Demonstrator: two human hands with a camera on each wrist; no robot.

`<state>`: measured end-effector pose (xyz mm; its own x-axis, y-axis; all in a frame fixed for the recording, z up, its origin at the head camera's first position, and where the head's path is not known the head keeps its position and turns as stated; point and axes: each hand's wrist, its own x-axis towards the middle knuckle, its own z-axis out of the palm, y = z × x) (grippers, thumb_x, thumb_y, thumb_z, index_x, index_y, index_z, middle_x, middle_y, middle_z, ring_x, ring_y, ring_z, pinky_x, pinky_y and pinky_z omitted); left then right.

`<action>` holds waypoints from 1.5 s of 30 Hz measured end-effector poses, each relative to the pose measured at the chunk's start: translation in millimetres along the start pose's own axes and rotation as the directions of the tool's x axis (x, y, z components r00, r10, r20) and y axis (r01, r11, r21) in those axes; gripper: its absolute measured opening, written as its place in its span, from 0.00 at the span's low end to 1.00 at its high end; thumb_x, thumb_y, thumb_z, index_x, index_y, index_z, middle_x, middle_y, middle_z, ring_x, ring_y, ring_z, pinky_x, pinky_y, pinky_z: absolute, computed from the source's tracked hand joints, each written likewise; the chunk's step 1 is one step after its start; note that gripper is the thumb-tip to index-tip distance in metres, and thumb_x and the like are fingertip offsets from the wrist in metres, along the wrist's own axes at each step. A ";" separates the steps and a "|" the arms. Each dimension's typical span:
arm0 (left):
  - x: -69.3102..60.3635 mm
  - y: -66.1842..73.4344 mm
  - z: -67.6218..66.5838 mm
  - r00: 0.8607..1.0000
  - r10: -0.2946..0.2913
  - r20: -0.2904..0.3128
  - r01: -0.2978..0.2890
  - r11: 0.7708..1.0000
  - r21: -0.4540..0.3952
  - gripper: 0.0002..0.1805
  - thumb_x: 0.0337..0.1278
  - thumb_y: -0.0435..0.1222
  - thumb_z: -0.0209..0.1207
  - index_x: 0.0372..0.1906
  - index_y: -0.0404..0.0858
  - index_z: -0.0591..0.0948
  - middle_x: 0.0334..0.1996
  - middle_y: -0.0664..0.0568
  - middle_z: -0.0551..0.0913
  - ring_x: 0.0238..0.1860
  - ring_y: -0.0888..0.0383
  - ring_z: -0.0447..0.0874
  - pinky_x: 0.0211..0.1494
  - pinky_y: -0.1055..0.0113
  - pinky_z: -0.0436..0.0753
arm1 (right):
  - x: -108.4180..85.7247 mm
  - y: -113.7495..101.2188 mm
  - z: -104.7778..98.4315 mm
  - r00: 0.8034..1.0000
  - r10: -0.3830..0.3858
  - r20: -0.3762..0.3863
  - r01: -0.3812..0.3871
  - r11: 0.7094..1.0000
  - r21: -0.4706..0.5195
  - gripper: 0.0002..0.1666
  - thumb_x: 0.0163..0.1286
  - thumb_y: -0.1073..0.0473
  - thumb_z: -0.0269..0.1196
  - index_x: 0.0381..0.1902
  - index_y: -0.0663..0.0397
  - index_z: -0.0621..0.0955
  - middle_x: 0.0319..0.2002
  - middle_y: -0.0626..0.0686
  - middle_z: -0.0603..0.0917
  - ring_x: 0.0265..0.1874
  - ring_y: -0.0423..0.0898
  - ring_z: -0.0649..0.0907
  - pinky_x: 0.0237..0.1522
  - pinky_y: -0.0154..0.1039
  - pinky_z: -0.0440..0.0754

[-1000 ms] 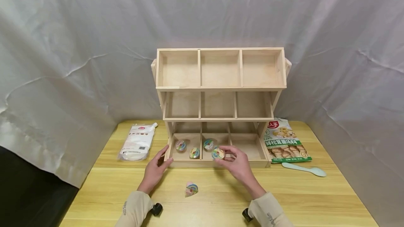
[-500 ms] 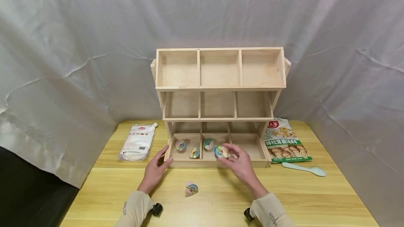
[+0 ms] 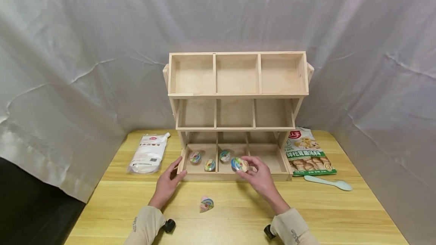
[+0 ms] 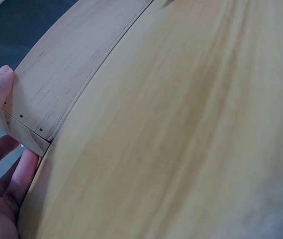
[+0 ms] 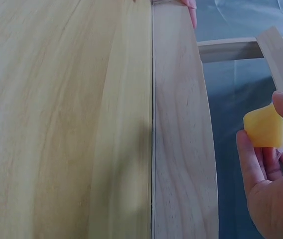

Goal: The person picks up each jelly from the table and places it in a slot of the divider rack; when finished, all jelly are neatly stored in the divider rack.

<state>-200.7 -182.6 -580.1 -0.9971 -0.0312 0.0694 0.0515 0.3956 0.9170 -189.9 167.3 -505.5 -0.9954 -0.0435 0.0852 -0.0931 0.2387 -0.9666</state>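
Note:
Between the thumb and fingers of my right hand (image 3: 260, 180) is a small jelly cup (image 3: 239, 164) with a rainbow lid, pinched above the bottom middle compartment. Its yellow body (image 5: 264, 127) shows in the right wrist view. My left hand (image 3: 166, 185) holds the lower left corner of the wooden rack (image 3: 235, 177), thumb at the front, fingers along the side. In the bottom left compartment lie a pink jelly cup (image 3: 195, 157) and a yellowish one. Another jelly cup (image 3: 225, 156) lies in the middle compartment. On the table, a pinkish jelly cup (image 3: 206, 204) rests on its side.
The rack rises in three tiers, each split into three compartments. Left of it lies a white spouted pouch (image 3: 150, 153). At its right are a green-and-white mushroom seasoning packet (image 3: 309, 152) and a pale green spoon (image 3: 328, 182). Grey curtain (image 3: 85, 67) surrounds the table.
In my right fingers the jelly cup has turned, so its rainbow lid now faces more to the left. The right hand has shifted slightly rightward. My left hand stays put.

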 end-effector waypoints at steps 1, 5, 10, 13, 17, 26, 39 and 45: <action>-0.2 0.1 -0.1 1.000 -0.001 0.001 0.001 1.000 0.000 0.36 0.67 0.52 0.66 0.78 0.58 0.69 0.69 0.39 0.78 0.67 0.43 0.80 0.61 0.53 0.82 | 0.0 0.2 -0.5 1.000 -0.003 -0.002 0.003 1.000 0.000 0.30 0.61 0.66 0.76 0.61 0.59 0.82 0.56 0.59 0.78 0.57 0.55 0.80 0.53 0.37 0.86; 0.1 -1.2 0.1 1.000 -0.002 0.003 0.002 1.000 -0.003 0.36 0.67 0.54 0.66 0.77 0.59 0.69 0.69 0.39 0.78 0.66 0.43 0.80 0.61 0.52 0.82 | 1.9 -0.5 -5.1 1.000 -0.010 -0.007 0.010 1.000 0.005 0.31 0.59 0.67 0.77 0.61 0.60 0.81 0.57 0.60 0.78 0.57 0.56 0.80 0.53 0.36 0.86; 0.8 -4.2 0.7 1.000 -0.001 0.008 0.001 1.000 -0.015 0.37 0.67 0.54 0.65 0.78 0.59 0.68 0.70 0.40 0.77 0.67 0.44 0.80 0.62 0.51 0.82 | 8.6 -0.6 -14.0 0.999 -0.014 -0.039 0.013 1.000 -0.023 0.31 0.58 0.67 0.78 0.60 0.60 0.81 0.57 0.59 0.79 0.56 0.54 0.80 0.53 0.33 0.85; 1.1 -4.2 0.8 1.000 0.000 0.005 0.000 1.000 -0.011 0.37 0.67 0.54 0.65 0.78 0.59 0.68 0.70 0.41 0.77 0.67 0.44 0.80 0.62 0.51 0.82 | 14.1 0.6 -19.8 0.998 -0.007 -0.064 0.004 0.999 -0.049 0.30 0.59 0.66 0.78 0.60 0.60 0.81 0.56 0.59 0.78 0.55 0.52 0.80 0.52 0.31 0.84; 1.3 -3.4 0.8 1.000 0.002 -0.003 -0.002 1.000 -0.004 0.36 0.66 0.54 0.66 0.77 0.59 0.69 0.70 0.41 0.77 0.67 0.44 0.80 0.62 0.51 0.82 | 20.9 1.5 -27.3 0.996 0.004 -0.087 -0.010 0.997 -0.070 0.31 0.60 0.65 0.78 0.60 0.61 0.80 0.56 0.59 0.78 0.54 0.52 0.80 0.52 0.30 0.84; 1.7 -3.3 0.8 1.000 -0.002 -0.010 0.002 1.000 0.005 0.36 0.66 0.53 0.67 0.77 0.58 0.70 0.67 0.40 0.80 0.64 0.45 0.83 0.57 0.62 0.82 | 34.4 4.3 -43.5 0.991 -0.010 -0.132 -0.006 0.993 -0.115 0.32 0.60 0.65 0.77 0.60 0.64 0.79 0.56 0.61 0.78 0.54 0.53 0.79 0.52 0.28 0.83; 1.3 -1.1 0.6 1.000 -0.005 -0.010 0.005 1.000 0.009 0.36 0.67 0.52 0.66 0.77 0.58 0.70 0.69 0.42 0.79 0.64 0.45 0.82 0.58 0.59 0.83 | 50.9 26.6 -60.7 0.992 -0.007 -0.128 -0.020 0.979 -0.205 0.36 0.67 0.56 0.74 0.67 0.66 0.75 0.58 0.65 0.73 0.60 0.61 0.79 0.62 0.45 0.82; 0.6 -0.7 0.7 1.000 0.009 -0.003 -0.009 1.000 -0.026 0.36 0.67 0.51 0.66 0.77 0.57 0.70 0.69 0.41 0.78 0.64 0.44 0.82 0.58 0.57 0.83 | 59.0 35.7 -62.7 0.992 -0.039 -0.120 0.004 0.960 -0.280 0.33 0.65 0.57 0.75 0.63 0.68 0.78 0.55 0.66 0.76 0.54 0.58 0.80 0.57 0.45 0.85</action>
<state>-201.4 -182.3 -581.0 -0.9964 -0.0299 0.0788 0.0621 0.3721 0.9261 -253.3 234.1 -519.9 -0.9864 0.0636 0.1514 -0.0997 0.5003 -0.8601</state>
